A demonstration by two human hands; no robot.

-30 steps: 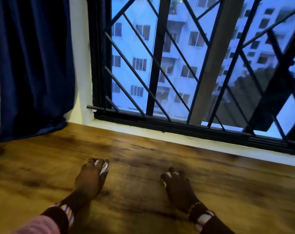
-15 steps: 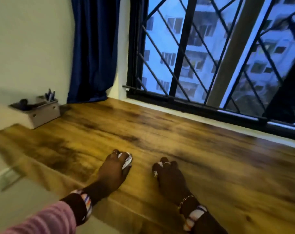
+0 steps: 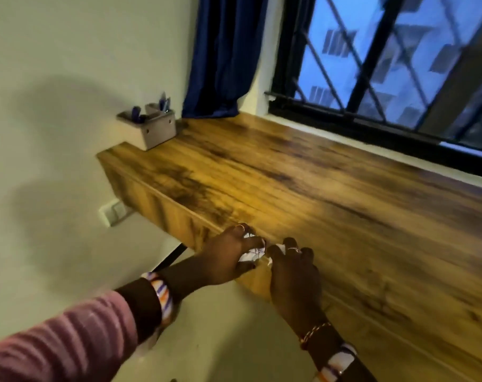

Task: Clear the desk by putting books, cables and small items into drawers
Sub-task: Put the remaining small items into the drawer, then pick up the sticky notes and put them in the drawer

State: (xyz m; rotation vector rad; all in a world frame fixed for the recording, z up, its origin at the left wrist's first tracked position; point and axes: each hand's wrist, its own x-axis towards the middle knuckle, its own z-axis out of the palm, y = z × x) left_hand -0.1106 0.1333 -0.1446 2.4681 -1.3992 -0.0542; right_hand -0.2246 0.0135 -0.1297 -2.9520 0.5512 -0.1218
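At the near edge of a wooden desk (image 3: pixel 330 194), a person's left hand (image 3: pixel 228 252) and right hand (image 3: pixel 295 274) meet over a crumpled white scrap of paper (image 3: pixel 252 250). The left fingers curl around the scrap, which shows between thumb and fingertips; the right fingers bend down beside it, touching its edge, though whether they pinch it cannot be told. Farther back, a grey organiser box (image 3: pixel 151 126) sits at the desk's far corner, below a blue curtain (image 3: pixel 223 56) and barred window (image 3: pixel 385 64).

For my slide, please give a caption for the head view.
Both hands hold crumpled white paper at the desk edge; a grey organiser stands at the corner.
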